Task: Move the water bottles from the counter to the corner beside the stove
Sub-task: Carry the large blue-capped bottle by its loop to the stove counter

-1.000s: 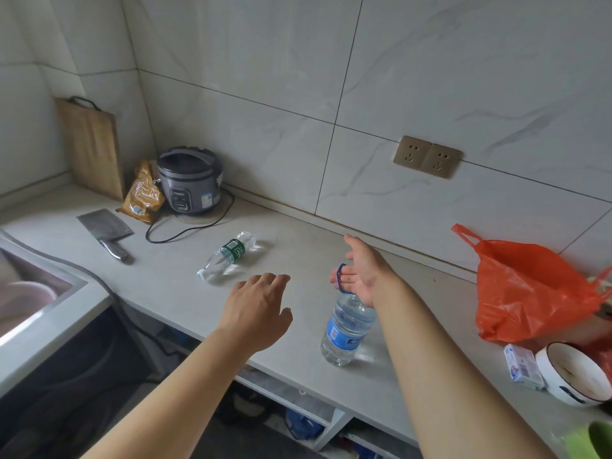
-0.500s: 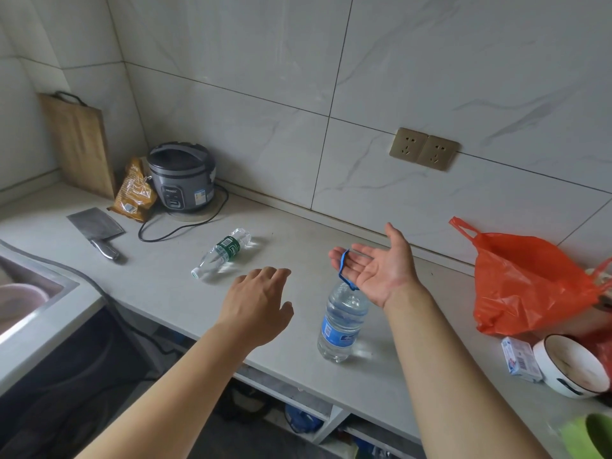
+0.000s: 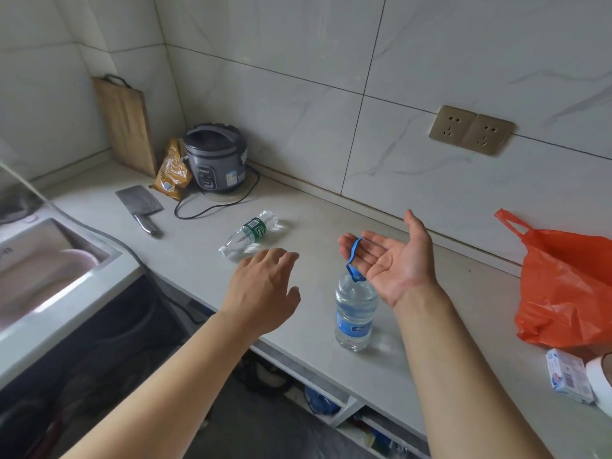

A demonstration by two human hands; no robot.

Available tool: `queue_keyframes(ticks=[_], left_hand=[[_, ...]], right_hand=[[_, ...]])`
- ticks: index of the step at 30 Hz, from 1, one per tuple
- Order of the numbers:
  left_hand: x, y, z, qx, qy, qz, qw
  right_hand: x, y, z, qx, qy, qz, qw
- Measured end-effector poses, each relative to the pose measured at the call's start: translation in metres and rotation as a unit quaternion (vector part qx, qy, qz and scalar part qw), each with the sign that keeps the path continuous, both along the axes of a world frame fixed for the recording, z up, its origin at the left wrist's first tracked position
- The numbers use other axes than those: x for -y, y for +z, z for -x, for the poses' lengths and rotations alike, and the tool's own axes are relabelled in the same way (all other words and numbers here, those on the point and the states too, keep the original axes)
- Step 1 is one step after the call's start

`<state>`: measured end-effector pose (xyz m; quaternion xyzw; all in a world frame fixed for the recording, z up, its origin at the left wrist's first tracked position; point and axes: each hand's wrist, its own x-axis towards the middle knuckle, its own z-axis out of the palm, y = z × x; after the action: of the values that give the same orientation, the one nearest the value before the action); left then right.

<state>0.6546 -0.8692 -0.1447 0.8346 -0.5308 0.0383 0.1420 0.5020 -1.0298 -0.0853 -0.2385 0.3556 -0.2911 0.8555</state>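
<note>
A large clear water bottle point(image 3: 354, 313) with a blue label stands upright near the front edge of the grey counter point(image 3: 314, 220). Its blue carry loop point(image 3: 352, 256) is hooked over the fingertips of my right hand point(image 3: 390, 256), which is turned palm up with the fingers stretched out above the cap. A small bottle point(image 3: 248, 231) with a green label lies on its side farther back and to the left. My left hand point(image 3: 265, 289) hovers palm down just in front of it, fingers apart, touching nothing.
A cleaver point(image 3: 139, 202), snack bag point(image 3: 172, 170), rice cooker point(image 3: 215, 157) with its cord, and cutting board point(image 3: 124, 124) fill the left back corner. The sink point(image 3: 43, 260) is at the left. An orange plastic bag point(image 3: 569, 286), a small box point(image 3: 568, 376) and a bowl point(image 3: 601, 379) sit at the right.
My right hand has rolled from palm down over the cap to palm up and spread out, with the blue loop still on its fingers. The left hand barely moved. Both bottles stayed in place.
</note>
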Motion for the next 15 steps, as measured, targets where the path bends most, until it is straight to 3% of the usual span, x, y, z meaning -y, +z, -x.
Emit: queue_keyframes(ticks=[15], left_hand=[[-0.095, 0.019, -0.013, -0.043, 0.100, 0.104, 0.989]], right_hand=[[-0.087, 0.026, -0.050, -0.066, 0.118, 0.051, 0.990]])
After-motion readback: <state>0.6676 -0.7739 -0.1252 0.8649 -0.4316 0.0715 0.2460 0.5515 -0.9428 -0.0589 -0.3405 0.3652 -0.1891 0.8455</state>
